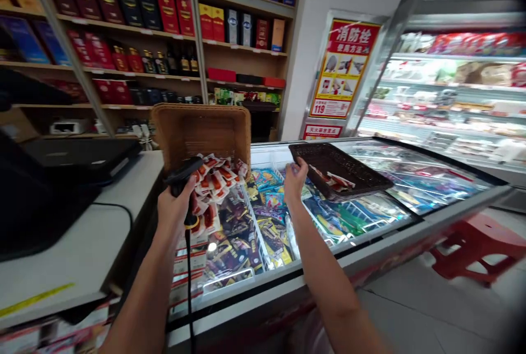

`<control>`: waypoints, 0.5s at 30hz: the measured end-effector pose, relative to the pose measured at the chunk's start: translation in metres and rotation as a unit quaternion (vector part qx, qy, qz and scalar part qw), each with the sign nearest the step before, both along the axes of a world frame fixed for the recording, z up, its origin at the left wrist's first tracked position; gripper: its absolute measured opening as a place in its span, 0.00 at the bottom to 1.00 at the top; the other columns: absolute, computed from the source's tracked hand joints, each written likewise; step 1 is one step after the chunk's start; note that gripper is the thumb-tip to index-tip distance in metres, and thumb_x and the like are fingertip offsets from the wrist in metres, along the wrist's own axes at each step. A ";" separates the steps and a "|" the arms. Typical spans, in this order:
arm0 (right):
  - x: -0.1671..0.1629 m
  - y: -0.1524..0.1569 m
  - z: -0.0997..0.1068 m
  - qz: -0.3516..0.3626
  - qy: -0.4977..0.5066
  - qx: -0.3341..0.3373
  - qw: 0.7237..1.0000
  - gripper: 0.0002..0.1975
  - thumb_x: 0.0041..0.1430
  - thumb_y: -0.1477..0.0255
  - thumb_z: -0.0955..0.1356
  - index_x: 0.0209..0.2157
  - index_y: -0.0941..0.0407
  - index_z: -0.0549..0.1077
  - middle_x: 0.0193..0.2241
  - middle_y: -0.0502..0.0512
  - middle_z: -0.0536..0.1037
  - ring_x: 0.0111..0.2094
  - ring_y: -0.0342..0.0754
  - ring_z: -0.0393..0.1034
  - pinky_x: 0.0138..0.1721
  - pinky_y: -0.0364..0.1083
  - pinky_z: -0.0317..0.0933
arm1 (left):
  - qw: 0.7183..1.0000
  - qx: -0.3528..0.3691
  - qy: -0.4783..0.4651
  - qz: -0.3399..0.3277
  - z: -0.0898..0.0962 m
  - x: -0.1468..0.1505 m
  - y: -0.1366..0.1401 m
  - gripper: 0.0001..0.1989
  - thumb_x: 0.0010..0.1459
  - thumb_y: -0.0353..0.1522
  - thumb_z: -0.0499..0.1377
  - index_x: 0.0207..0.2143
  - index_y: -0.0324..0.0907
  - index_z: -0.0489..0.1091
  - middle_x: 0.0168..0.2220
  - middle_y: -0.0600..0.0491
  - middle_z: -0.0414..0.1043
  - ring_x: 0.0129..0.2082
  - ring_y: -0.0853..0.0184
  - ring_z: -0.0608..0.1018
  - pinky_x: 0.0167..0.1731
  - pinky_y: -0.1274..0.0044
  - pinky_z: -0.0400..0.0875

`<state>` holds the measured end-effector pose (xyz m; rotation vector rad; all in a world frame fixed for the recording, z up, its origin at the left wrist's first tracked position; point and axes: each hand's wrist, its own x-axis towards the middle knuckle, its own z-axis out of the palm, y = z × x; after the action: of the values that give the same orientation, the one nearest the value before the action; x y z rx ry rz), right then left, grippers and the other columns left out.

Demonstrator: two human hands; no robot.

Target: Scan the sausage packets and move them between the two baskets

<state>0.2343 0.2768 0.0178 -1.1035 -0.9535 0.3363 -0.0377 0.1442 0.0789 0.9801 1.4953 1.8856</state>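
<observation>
My left hand (176, 206) is wrapped around a black barcode scanner (183, 174) with a cord hanging down. Just beyond it, a tan wicker basket (201, 124) leans with its open side toward me. Many small clear packets of reddish snacks (217, 181) heap at its front, partly behind the scanner. My right hand (293, 181) is closed at the left rim of a dark brown woven tray (357, 173); its fingers appear to pinch that rim, though the contact is partly hidden. A few similar packets (339, 180) lie inside the tray.
Beneath both containers runs a glass-topped chest freezer (246, 274) filled with wrapped ice creams. A white counter (53, 233) with a dark checkout machine (24, 189) stands left. Boxed bottles fill the shelves (123, 22) behind. At right are a red stool (480, 247) and a lit fridge (456, 85).
</observation>
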 end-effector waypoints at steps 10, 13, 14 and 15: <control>-0.141 -0.072 -0.045 0.287 -0.273 -0.081 0.915 0.18 0.64 0.53 0.70 0.34 0.53 0.80 0.48 0.59 0.72 0.50 0.55 0.68 0.53 0.57 0.65 | 0.993 0.038 -0.101 0.055 0.001 -0.020 -0.003 0.24 0.44 0.49 0.71 0.31 0.42 0.66 0.19 0.62 0.64 0.15 0.75 0.65 0.15 0.80 0.60; -0.162 -0.074 -0.047 0.289 -0.260 -0.110 0.915 0.21 0.59 0.49 0.73 0.29 0.53 0.79 0.44 0.59 0.73 0.48 0.57 0.68 0.49 0.57 0.66 | 0.993 0.039 -0.093 0.058 0.000 -0.016 -0.002 0.24 0.45 0.49 0.71 0.31 0.43 0.66 0.18 0.63 0.63 0.14 0.74 0.65 0.14 0.80 0.60; -0.168 -0.073 -0.046 0.292 -0.256 -0.114 0.914 0.21 0.57 0.49 0.74 0.27 0.53 0.79 0.42 0.59 0.73 0.47 0.57 0.68 0.48 0.56 0.66 | 0.994 0.035 -0.090 0.054 -0.001 -0.015 -0.002 0.23 0.46 0.49 0.70 0.31 0.43 0.66 0.18 0.63 0.63 0.14 0.74 0.65 0.14 0.79 0.60; -0.172 -0.071 -0.045 0.295 -0.255 -0.115 0.914 0.21 0.56 0.49 0.75 0.25 0.53 0.77 0.40 0.59 0.73 0.46 0.57 0.68 0.47 0.56 0.66 | 0.995 0.032 -0.087 0.049 -0.001 -0.014 -0.001 0.23 0.46 0.49 0.70 0.31 0.44 0.66 0.18 0.62 0.63 0.14 0.74 0.65 0.14 0.79 0.60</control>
<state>0.0619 0.2053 -0.0272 -1.1188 -1.7587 0.6854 -0.0516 0.1429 0.0775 0.7603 1.4121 2.0425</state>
